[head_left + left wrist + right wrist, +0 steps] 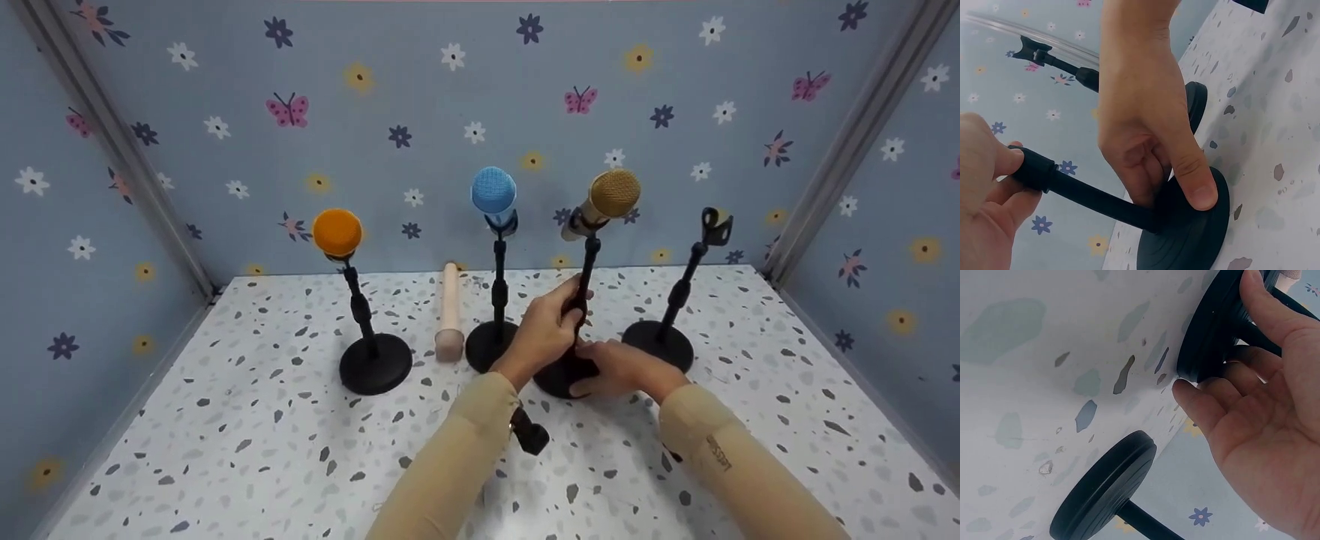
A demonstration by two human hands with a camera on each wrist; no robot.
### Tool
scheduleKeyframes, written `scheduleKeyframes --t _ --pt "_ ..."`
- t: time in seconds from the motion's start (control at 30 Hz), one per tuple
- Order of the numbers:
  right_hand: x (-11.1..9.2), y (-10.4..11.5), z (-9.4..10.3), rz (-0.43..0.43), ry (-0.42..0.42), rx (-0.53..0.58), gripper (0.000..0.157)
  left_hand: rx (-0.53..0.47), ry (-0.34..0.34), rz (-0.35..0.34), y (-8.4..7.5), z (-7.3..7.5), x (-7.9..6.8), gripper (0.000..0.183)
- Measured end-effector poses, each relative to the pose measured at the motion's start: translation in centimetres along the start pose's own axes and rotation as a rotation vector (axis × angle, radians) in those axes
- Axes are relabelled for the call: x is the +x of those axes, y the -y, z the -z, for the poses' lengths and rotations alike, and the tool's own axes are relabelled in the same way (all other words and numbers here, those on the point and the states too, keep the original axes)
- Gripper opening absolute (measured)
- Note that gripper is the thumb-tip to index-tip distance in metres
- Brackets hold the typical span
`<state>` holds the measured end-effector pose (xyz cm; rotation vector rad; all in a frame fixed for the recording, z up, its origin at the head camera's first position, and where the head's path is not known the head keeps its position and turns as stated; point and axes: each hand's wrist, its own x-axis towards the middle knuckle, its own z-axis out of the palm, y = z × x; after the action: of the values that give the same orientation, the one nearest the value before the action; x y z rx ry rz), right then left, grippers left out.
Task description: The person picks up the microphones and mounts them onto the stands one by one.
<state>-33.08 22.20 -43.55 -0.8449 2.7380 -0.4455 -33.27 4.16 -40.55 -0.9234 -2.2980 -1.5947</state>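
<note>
A gold microphone [615,193] sits tilted in the clip of a black desk stand [590,259]. My left hand [544,330] grips this stand's pole; in the left wrist view its thumb and fingers wrap the thick collar [1033,169]. Lower down, my right hand [622,367] holds the stand's round base [555,377]. From the right wrist, the thumb lies over the top of the base [1207,326], with the index fingertip right at its rim and other fingers curled near the pole.
To the right is a stand [679,292] with a bare clip. On the left stand a blue microphone [493,191] and an orange microphone [337,232], each on its own stand. Between those two, a pale microphone [450,307] lies on the speckled table [247,420]. Patterned walls enclose the table.
</note>
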Motion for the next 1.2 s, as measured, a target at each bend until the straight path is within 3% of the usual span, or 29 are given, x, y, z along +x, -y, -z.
scheduleKeyframes --t 0.1,0.37,0.63,1.2 --pt "0.1 0.0 0.0 -0.008 0.006 0.009 0.052 -0.010 -0.024 -0.015 0.0 0.1 0.0 0.051" --pt "0.0 0.0 0.0 -0.037 0.005 0.008 0.052 0.088 -0.142 -0.054 0.1 -0.2 0.2 0.047" --pt "0.1 -0.1 -0.3 -0.016 -0.005 0.000 0.059 0.205 -0.237 -0.046 0.9 -0.8 0.0 0.020" --pt "0.2 -0.2 -0.1 -0.047 0.004 0.011 0.057 0.116 -0.204 0.000 1.1 -1.1 -0.2 0.028"
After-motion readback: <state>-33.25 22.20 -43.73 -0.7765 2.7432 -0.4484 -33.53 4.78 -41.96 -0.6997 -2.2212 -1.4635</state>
